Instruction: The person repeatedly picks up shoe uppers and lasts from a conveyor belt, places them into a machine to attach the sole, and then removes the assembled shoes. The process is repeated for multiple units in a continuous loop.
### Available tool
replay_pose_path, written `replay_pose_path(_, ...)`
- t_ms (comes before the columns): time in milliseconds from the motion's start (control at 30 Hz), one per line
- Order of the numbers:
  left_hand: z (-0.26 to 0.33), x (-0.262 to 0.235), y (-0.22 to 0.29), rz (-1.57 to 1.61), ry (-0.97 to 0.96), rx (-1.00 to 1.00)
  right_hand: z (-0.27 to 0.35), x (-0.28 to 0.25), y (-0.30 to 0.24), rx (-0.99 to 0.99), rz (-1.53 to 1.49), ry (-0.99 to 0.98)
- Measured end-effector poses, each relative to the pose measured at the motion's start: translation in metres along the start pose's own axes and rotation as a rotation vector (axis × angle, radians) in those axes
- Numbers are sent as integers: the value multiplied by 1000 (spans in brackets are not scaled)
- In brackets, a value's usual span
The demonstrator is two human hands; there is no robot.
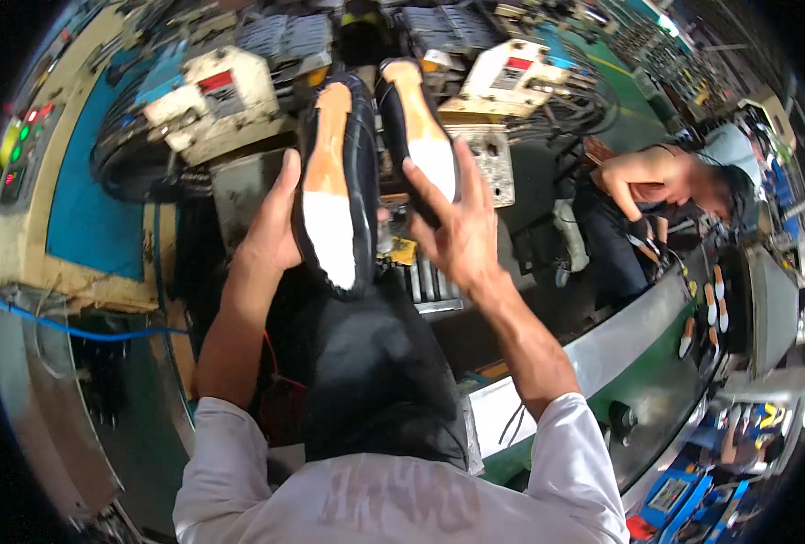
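Note:
Two black shoes lie bottom up, side by side, with tan insoles and white toe sections showing. My left hand [273, 227] is closed on the outer side of the left shoe [327, 168]; its thumb runs along the edge and its other fingers are hidden beneath. The left shoe's toe points towards me. My right hand [461, 227] grips the toe end of the right shoe [409, 102], with fingers on both sides of the white section. The heel of the right shoe is close to the machine [366, 41].
Cream machine arms [230, 95] flank the shoes, with black hoses beside them. A control panel with lit buttons [26, 150] stands at the left. On the right, a co-worker [638, 199] bends by a green conveyor [643, 390], where several shoes [711, 304] lie.

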State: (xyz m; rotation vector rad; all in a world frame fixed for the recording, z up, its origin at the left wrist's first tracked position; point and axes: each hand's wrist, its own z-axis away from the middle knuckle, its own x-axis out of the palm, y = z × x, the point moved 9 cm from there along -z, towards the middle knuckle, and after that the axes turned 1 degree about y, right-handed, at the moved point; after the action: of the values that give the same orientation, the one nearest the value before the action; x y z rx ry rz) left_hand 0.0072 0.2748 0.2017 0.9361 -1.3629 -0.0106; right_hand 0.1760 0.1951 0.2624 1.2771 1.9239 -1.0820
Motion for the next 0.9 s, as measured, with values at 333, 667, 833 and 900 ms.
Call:
replay_pose_path(333, 116, -43, -41, -40, 588, 25, -40, 94, -3, 10, 127, 28)
replay_pose_path(667, 202, -46, -149, 118, 630, 3, -38, 82, -17, -198, 142, 180)
replay_pose_path(833, 213, -52, -186, 128, 716, -94, -56, 85, -14, -195, 111, 256)
replay_pose_path(900, 212, -54, -188, 49, 804, -131, -83, 94, -12, -203, 125, 268)
